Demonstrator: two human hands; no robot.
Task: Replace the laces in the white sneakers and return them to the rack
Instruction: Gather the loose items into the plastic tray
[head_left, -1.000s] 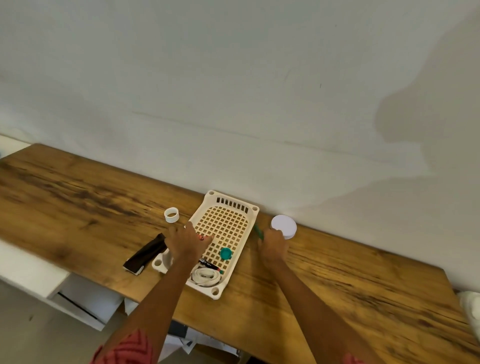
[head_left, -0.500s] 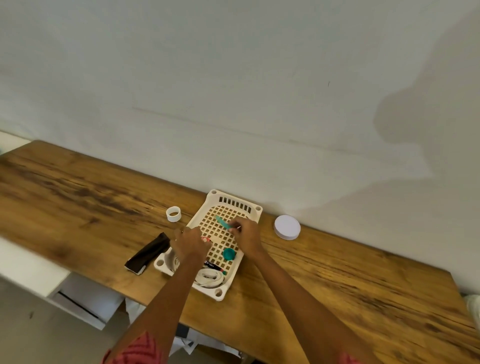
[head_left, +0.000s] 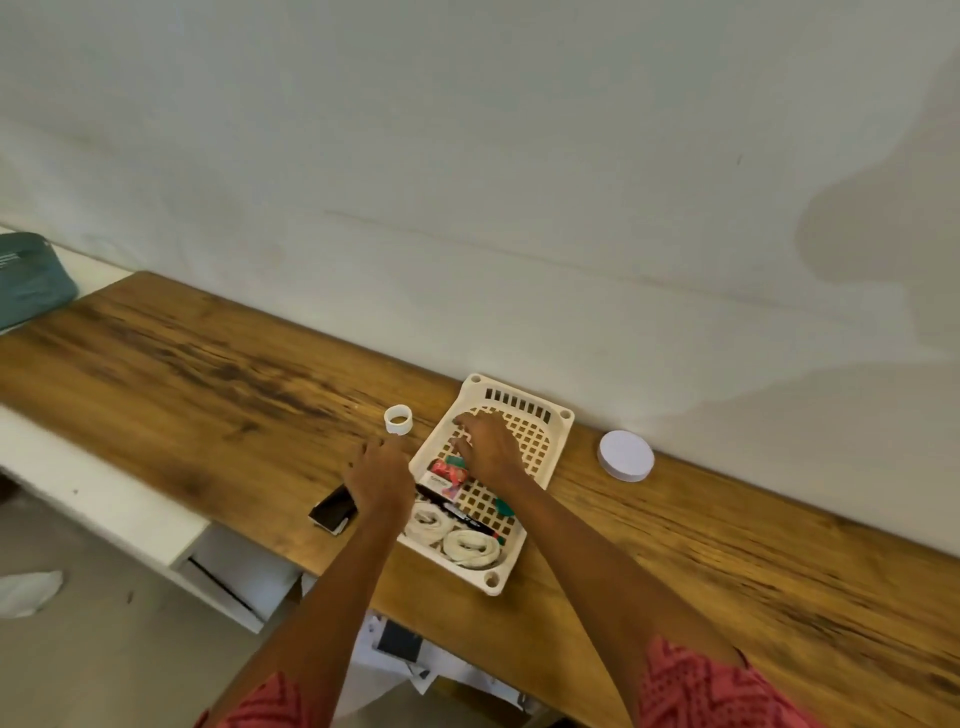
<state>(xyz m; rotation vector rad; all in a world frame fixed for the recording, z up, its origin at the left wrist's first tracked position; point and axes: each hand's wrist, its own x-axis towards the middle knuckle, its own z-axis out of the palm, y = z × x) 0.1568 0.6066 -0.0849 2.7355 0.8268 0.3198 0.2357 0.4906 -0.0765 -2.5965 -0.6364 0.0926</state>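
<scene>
Wooden table (head_left: 727, 561): runs from the left edge to the lower right of the frame, set against a pale wall (head_left: 467, 156).

Basket (head_left: 558, 441): cream, latticed, at frame centre on the table, its far end close to the wall.

Laces (head_left: 470, 548): two white coils side by side in the near end of the basket, one partly under the left forearm. No sneakers or rack are in view.

Marker (head_left: 457, 512): black, lying slantwise just beyond the coils.

Packet (head_left: 449, 473): red and white, mid-basket, beside the right hand.

Teal piece (head_left: 504, 506): small, on the lattice by the right wrist, partly hidden.

Right hand (head_left: 485, 447): inside the basket, palm down, fingers reaching to the upper left over the lattice. A sliver of green shows at its near edge; whether the fingers pinch it cannot be told, since the hand blocks the view.

Left hand (head_left: 382, 478): over the table just left of the basket, back up, fingers loosely bent and holding nothing visible.

Ring (head_left: 398, 419): small, white, upright on the table, just beyond the left hand.

Black item (head_left: 332, 512): flat, on the table near its front edge, beside the left wrist.

Lid (head_left: 626, 455): white, round, on the table right of the basket, apart from it.

Teal bag (head_left: 31, 280): at the far left edge.

Sleeves (head_left: 701, 686): red, patterned, at the bottom edge.
</scene>
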